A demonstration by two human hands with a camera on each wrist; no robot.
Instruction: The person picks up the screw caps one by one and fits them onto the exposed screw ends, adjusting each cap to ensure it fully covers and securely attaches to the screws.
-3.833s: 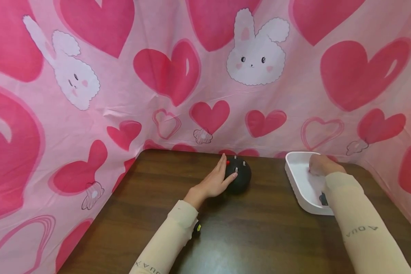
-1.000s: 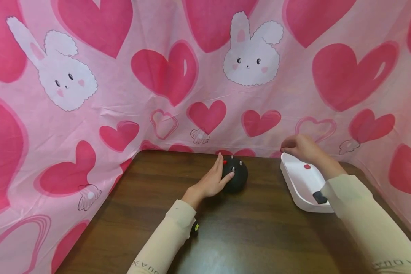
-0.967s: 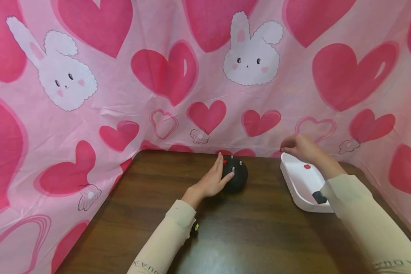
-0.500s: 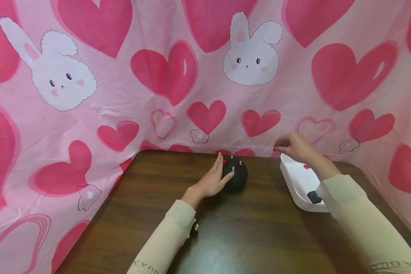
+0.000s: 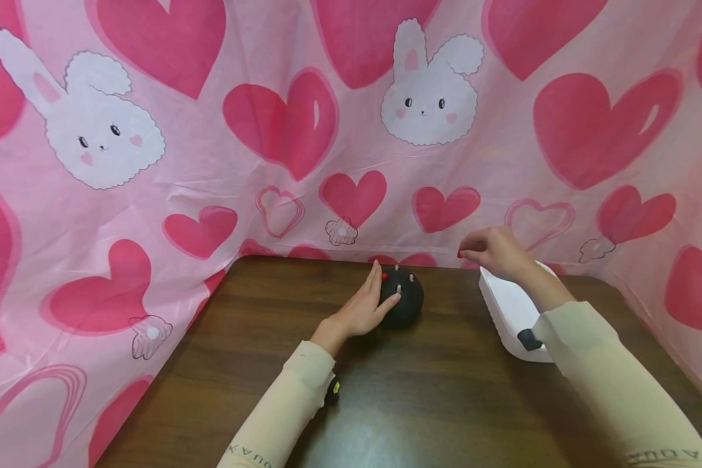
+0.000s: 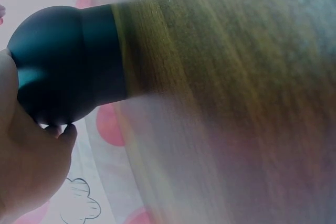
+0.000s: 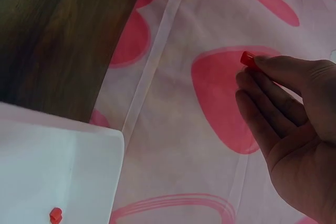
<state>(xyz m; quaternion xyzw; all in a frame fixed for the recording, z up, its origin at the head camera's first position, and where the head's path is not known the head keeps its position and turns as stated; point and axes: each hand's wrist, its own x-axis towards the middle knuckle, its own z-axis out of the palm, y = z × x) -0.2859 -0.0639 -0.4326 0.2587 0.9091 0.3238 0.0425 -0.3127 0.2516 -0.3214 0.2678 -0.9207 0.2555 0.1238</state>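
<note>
My left hand (image 5: pixel 357 311) rests against the left side of a black ball-shaped thing (image 5: pixel 408 309), fingers straight and thumb across its front. In the left wrist view this black ball (image 6: pixel 52 66) sits on a short round black base (image 6: pixel 105 53). Small metal posts (image 5: pixel 398 289) stand out of its top, and a red piece (image 5: pixel 384 276) sits by my fingers. Between thumb and forefinger my right hand (image 5: pixel 497 252) pinches a small glossy red cap-like piece (image 7: pixel 248 59). That hand is raised over the far left corner of a white tray (image 5: pixel 506 299).
Inside the tray lies another small red piece (image 7: pixel 55 215). A brown wooden table (image 5: pixel 421 396) carries everything, with a pink heart-print cloth (image 5: pixel 304 214) hanging close behind its back edge. A dark device (image 5: pixel 528 340) is on my right wrist, over the tray.
My right hand came up out of the tray with a red piece and has shifted left, past the tray's rim towards the black ball. The left hand stays on the ball.
</note>
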